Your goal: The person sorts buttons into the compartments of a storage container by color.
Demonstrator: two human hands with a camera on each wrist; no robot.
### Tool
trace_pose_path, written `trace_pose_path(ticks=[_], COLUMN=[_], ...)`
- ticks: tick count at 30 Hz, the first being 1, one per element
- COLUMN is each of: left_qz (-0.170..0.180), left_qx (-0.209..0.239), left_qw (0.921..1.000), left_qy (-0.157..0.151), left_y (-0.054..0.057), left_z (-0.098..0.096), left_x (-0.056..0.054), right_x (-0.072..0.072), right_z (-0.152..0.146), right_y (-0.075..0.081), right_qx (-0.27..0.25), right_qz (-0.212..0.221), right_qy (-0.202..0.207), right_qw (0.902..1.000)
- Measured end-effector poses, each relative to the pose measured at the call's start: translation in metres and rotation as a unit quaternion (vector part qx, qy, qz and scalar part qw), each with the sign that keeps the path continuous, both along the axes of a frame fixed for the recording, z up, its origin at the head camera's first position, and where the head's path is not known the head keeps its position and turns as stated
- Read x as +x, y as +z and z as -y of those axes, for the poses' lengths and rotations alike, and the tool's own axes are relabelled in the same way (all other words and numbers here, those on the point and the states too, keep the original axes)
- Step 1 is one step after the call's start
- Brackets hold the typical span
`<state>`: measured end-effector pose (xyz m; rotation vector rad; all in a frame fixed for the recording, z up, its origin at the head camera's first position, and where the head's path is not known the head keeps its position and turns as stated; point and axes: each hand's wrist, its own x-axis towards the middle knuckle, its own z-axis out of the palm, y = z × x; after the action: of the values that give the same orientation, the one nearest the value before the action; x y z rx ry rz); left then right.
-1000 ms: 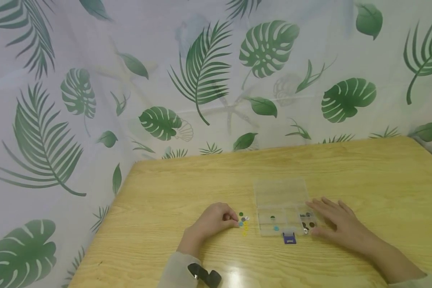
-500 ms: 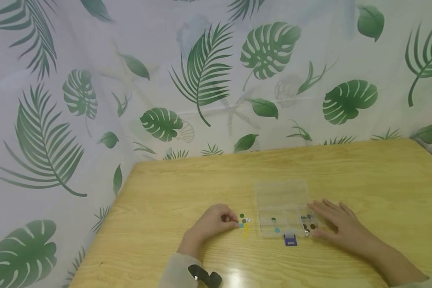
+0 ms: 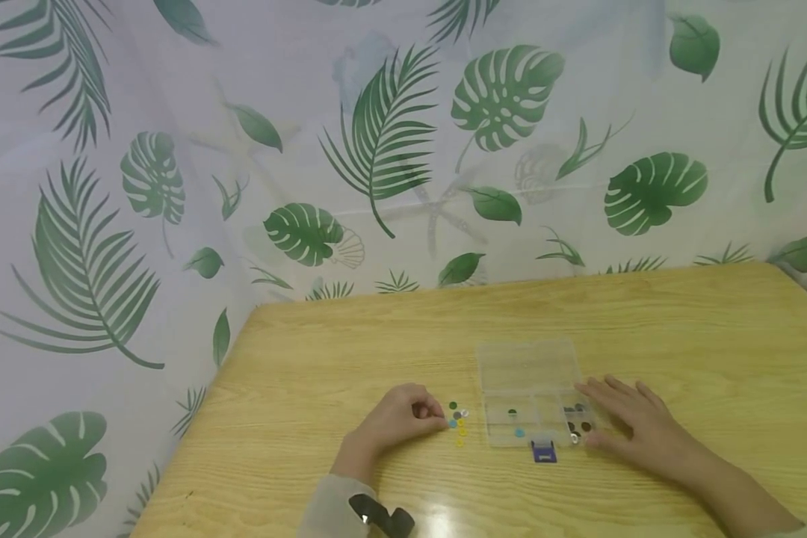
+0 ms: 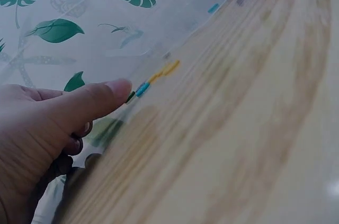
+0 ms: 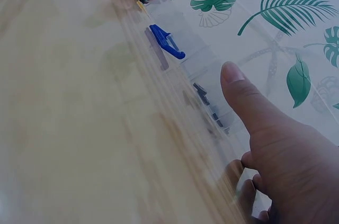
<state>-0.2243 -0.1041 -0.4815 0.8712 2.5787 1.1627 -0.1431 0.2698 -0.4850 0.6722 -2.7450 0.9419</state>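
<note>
My left hand (image 3: 403,411) rests at table level, its thumb and index finger brought together beside the loose buttons. The blue button (image 3: 453,424) lies right at those fingertips, with a green button (image 3: 453,405) just beyond. I cannot tell whether anything is pinched there. Yellow ring-like buttons (image 3: 461,432), a grey one (image 3: 457,415) and a white one (image 3: 465,413) lie close by. My right hand (image 3: 635,418) lies with extended fingers along the right side of a clear plastic box (image 3: 527,364), lid folded back. Its right compartments hold several dark buttons (image 5: 201,94) and a white one (image 3: 574,438).
The box's left compartments hold a green button (image 3: 512,412) and a blue button (image 3: 519,433). A blue clasp (image 3: 544,452) sticks out at the box's front edge. A leaf-patterned cloth (image 3: 403,149) hangs behind the wooden table (image 3: 350,336).
Both hands, the buttons and the box keep their places relative to one another. The whole head view has shifted slightly, with everything appearing a little lower.
</note>
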Motion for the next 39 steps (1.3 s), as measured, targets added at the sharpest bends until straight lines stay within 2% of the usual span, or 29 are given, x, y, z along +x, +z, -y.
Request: trace_pose_path(ticks=[5, 14, 17, 23, 25, 27, 29, 32, 34, 36, 39], left_qz=[0.01, -0.037, -0.055, -0.052, -0.069, -0.107, -0.153, -0.231, -0.267, -0.285, -0.281], left_qx=[0.013, 0.001, 0.001, -0.006, -0.007, -0.008, -0.002, -0.003, -0.004, -0.011, -0.022], left_qw=[0.9998, 0.9992, 0.9985, 0.9984, 0.9971, 0.993, 0.9855, 0.9677, 0.9574, 0.9521, 0.9532], left_qy=[0.009, 0.014, 0.0, -0.02, -0.031, -0.05, -0.074, -0.102, -0.109, -0.111, -0.109], left_y=[0.004, 0.016, 0.018, 0.021, 0.024, 0.026, 0.026, 0.026, 0.025, 0.024, 0.022], left_z=[0.002, -0.002, -0.007, -0.023, -0.029, -0.035, -0.041, -0.049, -0.055, -0.062, -0.07], left_x=[0.002, 0.005, 0.006, 0.01, 0.011, 0.011, 0.01, 0.009, 0.008, 0.007, 0.007], right_x=[0.0, 0.002, 0.001, 0.001, 0.001, 0.001, 0.0, -0.001, -0.001, 0.0, -0.001], right_z=[0.0, 0.001, 0.0, 0.0, 0.001, 0.0, 0.0, -0.001, -0.001, -0.002, -0.001], right_y=[0.0, 0.002, 0.001, 0.001, 0.002, 0.002, 0.001, 0.001, 0.001, 0.001, 0.001], right_qx=[0.001, 0.003, 0.005, 0.002, -0.001, -0.003, -0.004, -0.005, -0.006, -0.006, -0.006], right_qz=[0.002, -0.003, -0.005, -0.008, -0.005, -0.001, 0.001, 0.005, 0.005, 0.004, 0.003], right_qy=[0.001, -0.004, -0.004, -0.001, 0.001, 0.003, 0.004, 0.005, 0.006, 0.005, 0.007], right_qw=[1.0, 1.0, 1.0, 1.0, 1.0, 1.0, 1.0, 1.0, 1.0, 1.0, 1.0])
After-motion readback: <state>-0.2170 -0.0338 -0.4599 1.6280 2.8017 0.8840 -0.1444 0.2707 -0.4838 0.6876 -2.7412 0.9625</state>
